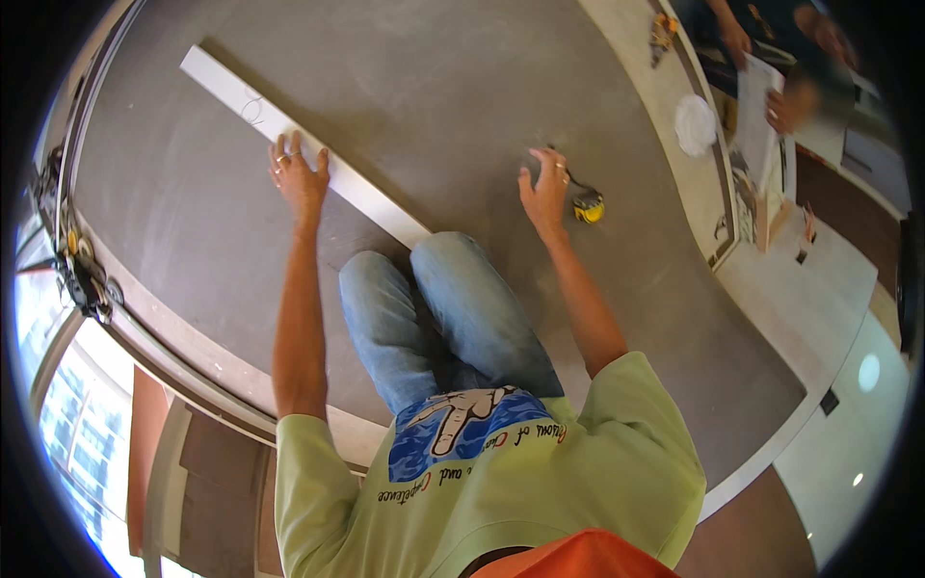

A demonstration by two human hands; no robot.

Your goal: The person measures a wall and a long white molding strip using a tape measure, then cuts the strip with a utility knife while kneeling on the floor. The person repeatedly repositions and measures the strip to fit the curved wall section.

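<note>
A long white bar (pixel 361 193) lies diagonally on the grey-brown surface, its near end reaching my knees. A thin looped mark shows on its upper half. My left hand (pixel 301 181) rests at the bar's near edge, fingers spread and their tips on it. To the right, my right hand (pixel 546 193) is over the surface, its thumb and fingers apart. Close beside it lies a yellow and black tape measure (pixel 588 206). A thin dark strip runs from the tape measure toward my right fingertips; whether they touch it is unclear.
At the upper right another person's hands hold a white panel (pixel 758 111). A round white lid-like object (pixel 695 125) and an orange and black tool (pixel 662 39) lie on the pale border. Dark equipment (pixel 85 279) stands beyond the left edge.
</note>
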